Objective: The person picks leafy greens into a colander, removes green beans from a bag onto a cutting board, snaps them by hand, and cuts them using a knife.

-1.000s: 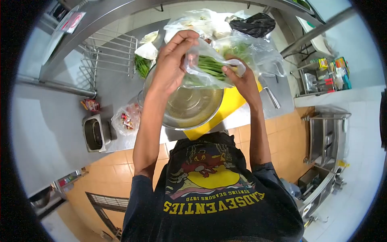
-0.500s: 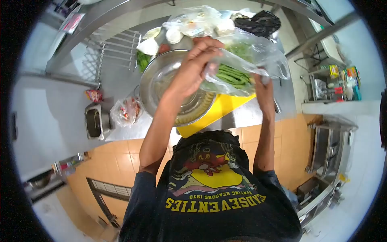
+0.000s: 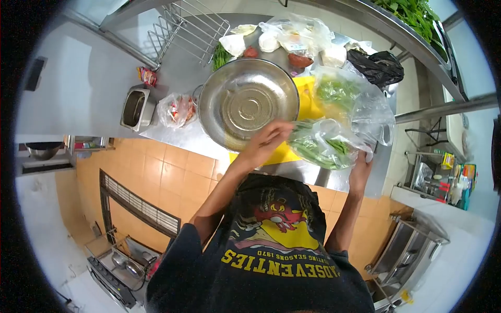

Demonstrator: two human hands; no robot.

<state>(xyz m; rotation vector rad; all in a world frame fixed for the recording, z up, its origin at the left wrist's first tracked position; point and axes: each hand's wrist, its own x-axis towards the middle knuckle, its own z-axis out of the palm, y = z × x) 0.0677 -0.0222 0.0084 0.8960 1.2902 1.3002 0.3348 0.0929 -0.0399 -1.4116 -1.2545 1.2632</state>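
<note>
A clear plastic bag of green beans [image 3: 321, 143] is over the front part of the yellow cutting board [image 3: 284, 155]. My right hand [image 3: 360, 166] has its fingers closed on the bag's right end. At the other end, my left hand [image 3: 269, 142] is slightly blurred, its fingers stretched out beside the bag; whether they touch it I cannot tell. Left of the bag stands a large metal colander [image 3: 249, 104] with nothing in it. Another clear bag with leafy greens [image 3: 336, 94] lies behind the beans, partly over the board.
Along the back are white plastic bundles [image 3: 300, 34], a black plastic bag [image 3: 378, 68] and a reddish-brown item [image 3: 300, 60]. To the left are a wire rack [image 3: 190, 31], a metal pan [image 3: 138, 108] and a small bag with red contents [image 3: 176, 110]. A shelf with greens [image 3: 409, 18] overhangs upper right.
The bag of green beans has come down and nearer to me from above the board. My left hand has moved down from the bag's raised top and its fingers have straightened. The view has shifted.
</note>
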